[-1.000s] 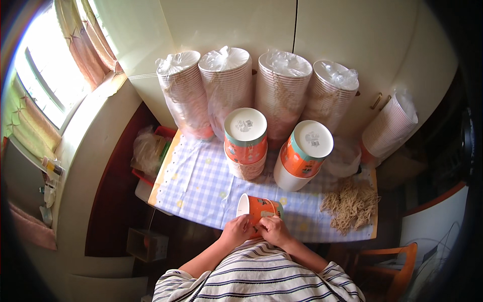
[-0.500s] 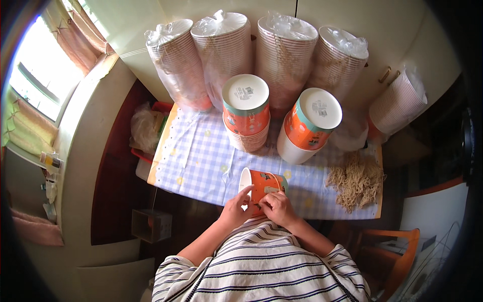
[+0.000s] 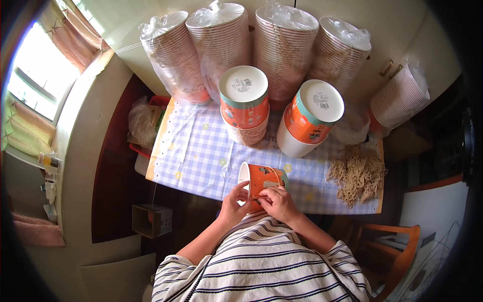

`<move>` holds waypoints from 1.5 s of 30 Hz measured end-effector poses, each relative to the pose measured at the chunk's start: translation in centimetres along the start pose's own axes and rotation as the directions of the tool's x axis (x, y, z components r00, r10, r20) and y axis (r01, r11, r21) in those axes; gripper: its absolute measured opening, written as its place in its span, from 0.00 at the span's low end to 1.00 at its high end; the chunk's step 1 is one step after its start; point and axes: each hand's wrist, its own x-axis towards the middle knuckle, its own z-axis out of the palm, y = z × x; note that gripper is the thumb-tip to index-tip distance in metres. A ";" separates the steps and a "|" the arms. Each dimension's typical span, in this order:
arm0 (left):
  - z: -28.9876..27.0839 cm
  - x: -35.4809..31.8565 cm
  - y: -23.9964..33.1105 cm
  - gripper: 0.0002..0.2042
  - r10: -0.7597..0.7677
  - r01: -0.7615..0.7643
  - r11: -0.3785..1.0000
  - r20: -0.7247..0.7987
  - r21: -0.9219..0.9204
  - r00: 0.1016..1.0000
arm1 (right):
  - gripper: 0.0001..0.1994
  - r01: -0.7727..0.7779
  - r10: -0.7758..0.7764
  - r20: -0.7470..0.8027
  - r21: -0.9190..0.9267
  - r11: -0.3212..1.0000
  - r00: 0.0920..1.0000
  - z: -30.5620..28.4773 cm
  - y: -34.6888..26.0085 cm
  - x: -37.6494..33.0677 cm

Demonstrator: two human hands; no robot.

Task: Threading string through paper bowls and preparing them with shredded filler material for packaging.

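An orange paper bucket (image 3: 264, 176) with a green band lies on its side at the table's near edge, its white mouth to the left. A thin tan cord (image 3: 278, 174) loops across its side. My left hand (image 3: 232, 206) is at the mouth, fingers curled against the rim and thumb bent below. The fingers of my right hand (image 3: 277, 204) are closed in a pinch on the cord at the near side of the bucket. A short stretch of cord shows between both hands; whether the left fingers also touch it is unclear. To the right lies a tangled pile of tan cords (image 3: 356, 176).
Behind stand two upside-down stacks of buckets, a left stack (image 3: 245, 108) and a right stack (image 3: 313, 116). Several tall plastic-wrapped stacks (image 3: 284, 48) line the back. A checked cloth (image 3: 196, 156) covers the table. A wooden chair (image 3: 402, 256) is at the lower right.
My right hand has shifted slightly along the bucket's near side, and a strand of cord now shows between the hands. My left fingers have curled in. The view has tilted a little.
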 end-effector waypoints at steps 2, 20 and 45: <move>0.0 0.1 0.3 0.27 0.002 -0.002 1.000 0.005 -0.025 1.000 | 0.08 -0.018 0.019 0.014 -0.007 1.000 1.000 -0.2 -0.4 0.0; 0.6 -0.6 0.3 0.24 -0.075 0.072 0.995 -0.035 -0.076 0.997 | 0.08 0.122 -0.108 0.081 -0.202 0.972 0.991 -0.4 0.0 -0.3; -0.2 0.1 1.0 0.24 -0.084 0.087 0.982 -0.028 0.167 0.996 | 0.07 0.186 -0.188 -0.002 -0.159 0.970 0.982 1.2 -0.3 0.2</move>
